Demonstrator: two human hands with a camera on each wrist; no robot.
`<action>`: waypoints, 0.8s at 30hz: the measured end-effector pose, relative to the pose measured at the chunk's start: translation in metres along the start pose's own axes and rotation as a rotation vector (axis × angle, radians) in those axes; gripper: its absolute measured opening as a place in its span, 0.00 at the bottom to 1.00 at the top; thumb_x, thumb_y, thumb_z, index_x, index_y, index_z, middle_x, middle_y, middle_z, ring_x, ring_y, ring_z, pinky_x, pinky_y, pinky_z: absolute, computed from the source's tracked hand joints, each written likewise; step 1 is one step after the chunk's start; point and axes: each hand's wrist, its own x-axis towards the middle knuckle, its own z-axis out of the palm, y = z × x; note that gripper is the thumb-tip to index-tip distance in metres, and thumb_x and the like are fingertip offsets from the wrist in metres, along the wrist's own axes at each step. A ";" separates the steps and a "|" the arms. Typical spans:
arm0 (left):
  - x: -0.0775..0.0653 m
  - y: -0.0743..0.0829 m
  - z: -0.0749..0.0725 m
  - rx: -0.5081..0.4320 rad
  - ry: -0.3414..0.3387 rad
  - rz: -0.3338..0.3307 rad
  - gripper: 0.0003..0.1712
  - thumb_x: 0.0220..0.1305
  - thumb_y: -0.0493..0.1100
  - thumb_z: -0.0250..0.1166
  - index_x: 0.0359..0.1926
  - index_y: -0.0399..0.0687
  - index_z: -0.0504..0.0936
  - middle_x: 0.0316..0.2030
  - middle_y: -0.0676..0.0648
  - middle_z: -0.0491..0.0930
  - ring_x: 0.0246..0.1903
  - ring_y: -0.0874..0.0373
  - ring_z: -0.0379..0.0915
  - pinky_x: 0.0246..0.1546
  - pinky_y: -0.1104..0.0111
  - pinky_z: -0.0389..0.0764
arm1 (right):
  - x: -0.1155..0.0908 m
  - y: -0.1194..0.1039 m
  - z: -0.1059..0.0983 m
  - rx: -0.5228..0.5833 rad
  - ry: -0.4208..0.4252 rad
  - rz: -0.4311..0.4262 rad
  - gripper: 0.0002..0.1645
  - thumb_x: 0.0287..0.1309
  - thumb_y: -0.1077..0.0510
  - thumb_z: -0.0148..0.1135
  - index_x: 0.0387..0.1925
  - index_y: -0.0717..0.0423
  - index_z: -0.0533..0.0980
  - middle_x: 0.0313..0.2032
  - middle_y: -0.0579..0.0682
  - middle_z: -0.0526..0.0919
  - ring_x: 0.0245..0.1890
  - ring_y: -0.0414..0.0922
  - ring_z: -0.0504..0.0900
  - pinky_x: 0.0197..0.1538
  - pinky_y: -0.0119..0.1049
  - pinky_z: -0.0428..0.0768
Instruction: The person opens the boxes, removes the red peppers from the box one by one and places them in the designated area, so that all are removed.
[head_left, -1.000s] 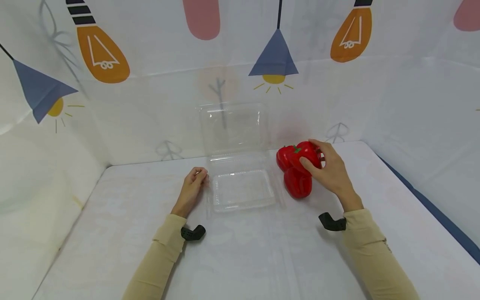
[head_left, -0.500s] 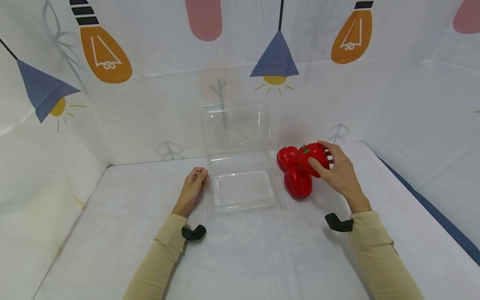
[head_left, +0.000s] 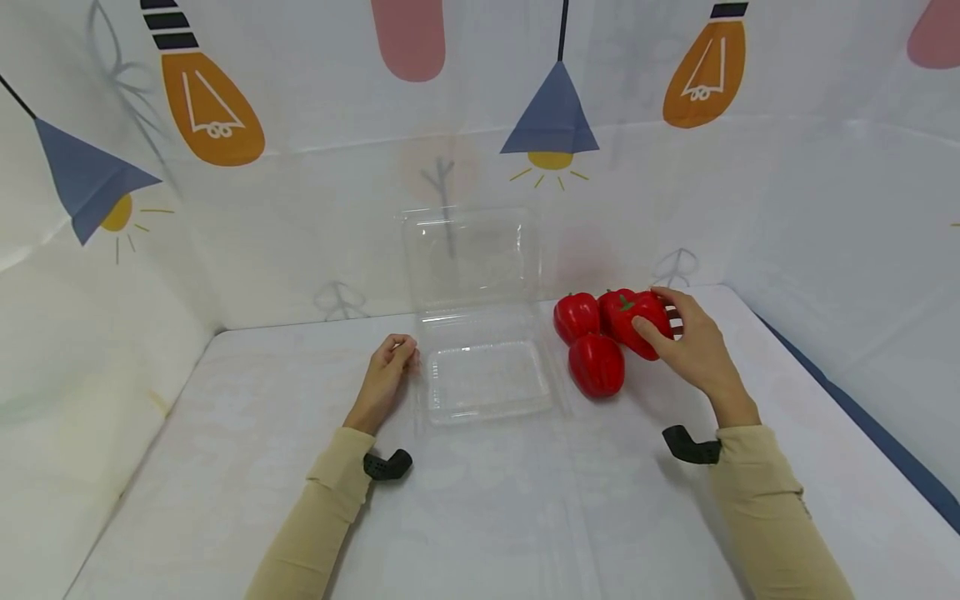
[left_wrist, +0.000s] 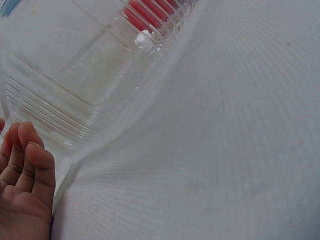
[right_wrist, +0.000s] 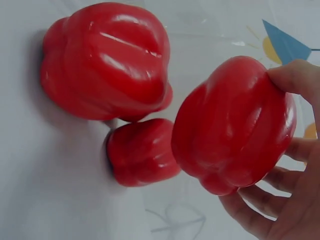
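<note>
In the head view my right hand (head_left: 693, 342) grips a glossy red bell pepper (head_left: 640, 323), thumb on one side and fingers on the other. The right wrist view shows this bell pepper (right_wrist: 235, 125) raised above the table. Three more red bell peppers cluster beside it: a front one (head_left: 596, 365), a left one (head_left: 576, 317) and a back one (head_left: 609, 302), partly hidden. A clear plastic clamshell container (head_left: 487, 379) lies with its lid (head_left: 468, 258) raised. At its left edge, my left hand (head_left: 384, 379) pinches the rim with curled fingers; the thumb is largely hidden.
A white cloth covers the table (head_left: 480, 517). Behind it hangs a white curtain (head_left: 322, 225) printed with lamps and bulbs. A dark blue strip (head_left: 855, 408) runs along the right edge. Black wrist cameras (head_left: 690, 446) sit at both sleeve cuffs.
My right hand has carried the held bell pepper to the right, uncovering more of the other peppers. My left hand and the container have stayed in place.
</note>
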 end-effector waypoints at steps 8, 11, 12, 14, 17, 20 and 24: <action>0.000 0.000 -0.002 0.024 -0.005 0.001 0.13 0.71 0.48 0.52 0.44 0.42 0.69 0.26 0.54 0.72 0.28 0.64 0.69 0.33 0.75 0.72 | 0.000 0.007 -0.008 -0.021 -0.078 0.055 0.42 0.62 0.37 0.53 0.69 0.53 0.55 0.61 0.64 0.65 0.54 0.62 0.69 0.45 0.57 0.79; 0.001 0.000 -0.002 0.014 -0.003 -0.003 0.12 0.71 0.48 0.53 0.43 0.42 0.69 0.25 0.54 0.72 0.27 0.64 0.69 0.33 0.75 0.72 | 0.000 0.008 -0.009 -0.024 -0.105 0.057 0.42 0.62 0.37 0.52 0.69 0.54 0.55 0.61 0.64 0.65 0.54 0.62 0.69 0.43 0.56 0.80; 0.001 0.000 -0.002 0.011 -0.003 -0.005 0.12 0.71 0.48 0.53 0.43 0.42 0.69 0.25 0.54 0.72 0.27 0.64 0.69 0.33 0.75 0.72 | 0.000 0.009 -0.009 -0.024 -0.115 0.058 0.42 0.62 0.37 0.52 0.69 0.54 0.55 0.61 0.64 0.65 0.54 0.62 0.68 0.43 0.55 0.80; 0.001 0.001 -0.002 0.003 0.001 -0.010 0.12 0.71 0.47 0.53 0.43 0.42 0.69 0.25 0.54 0.72 0.27 0.64 0.69 0.33 0.75 0.72 | -0.001 0.009 -0.009 -0.022 -0.132 0.062 0.42 0.62 0.37 0.52 0.69 0.54 0.55 0.61 0.64 0.65 0.55 0.62 0.68 0.43 0.55 0.80; 0.000 0.001 -0.001 -0.004 -0.001 -0.018 0.13 0.71 0.47 0.52 0.44 0.41 0.69 0.25 0.54 0.72 0.27 0.63 0.69 0.33 0.75 0.72 | -0.001 0.010 -0.011 -0.025 -0.158 0.079 0.43 0.62 0.37 0.52 0.69 0.54 0.54 0.62 0.64 0.64 0.56 0.63 0.67 0.43 0.54 0.81; 0.000 0.002 -0.001 -0.013 -0.004 -0.029 0.14 0.71 0.47 0.52 0.45 0.39 0.69 0.25 0.54 0.72 0.27 0.63 0.69 0.34 0.75 0.72 | -0.002 0.011 -0.014 -0.035 -0.182 0.113 0.44 0.61 0.36 0.52 0.70 0.54 0.53 0.63 0.65 0.63 0.57 0.64 0.65 0.43 0.54 0.81; -0.001 0.004 -0.002 -0.038 -0.011 -0.050 0.14 0.71 0.45 0.52 0.47 0.37 0.69 0.26 0.54 0.72 0.28 0.63 0.69 0.34 0.74 0.72 | -0.001 0.014 -0.017 -0.046 -0.228 0.159 0.45 0.61 0.34 0.51 0.70 0.54 0.52 0.62 0.66 0.63 0.58 0.65 0.63 0.44 0.54 0.81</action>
